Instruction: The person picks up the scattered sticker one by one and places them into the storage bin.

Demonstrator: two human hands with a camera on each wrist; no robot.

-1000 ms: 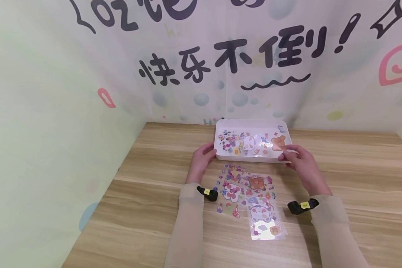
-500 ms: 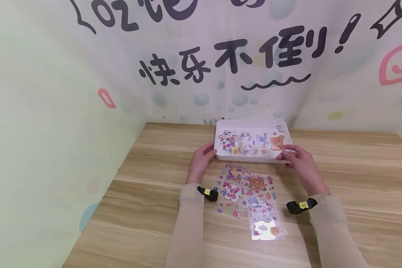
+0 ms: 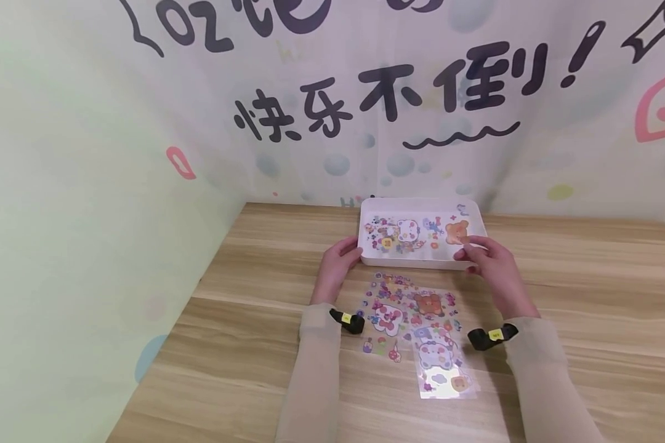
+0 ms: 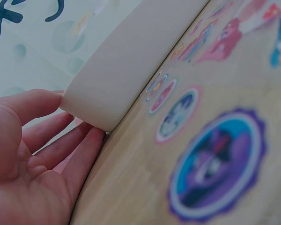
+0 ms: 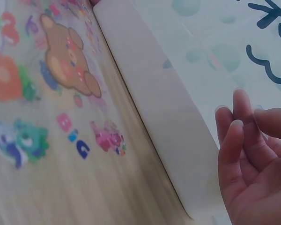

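A white tray (image 3: 410, 263) stands at the back of the table with clear sticker sheets inside. My left hand (image 3: 335, 264) holds the tray's front left corner. In the left wrist view its thumb and fingertips lie against the corner wall (image 4: 107, 84). At the tray's front right, my right hand (image 3: 497, 271) pinches the edge of a clear sticker sheet (image 3: 457, 232) with an orange bear. The right wrist view shows thumb and fingertips together above the tray wall (image 5: 164, 89); the sheet itself is hardly visible there.
Overlapping clear sticker sheets lie on the wooden table (image 3: 255, 344) before the tray: one with round pony stickers (image 3: 388, 320), another with a white bear (image 3: 435, 355). A printed cloth (image 3: 310, 160) hangs right behind the tray, another at left.
My right hand has shifted slightly left along the tray, and the bear sticker sheet has slid left with it. The left hand stays at the corner. The head view has turned slightly.
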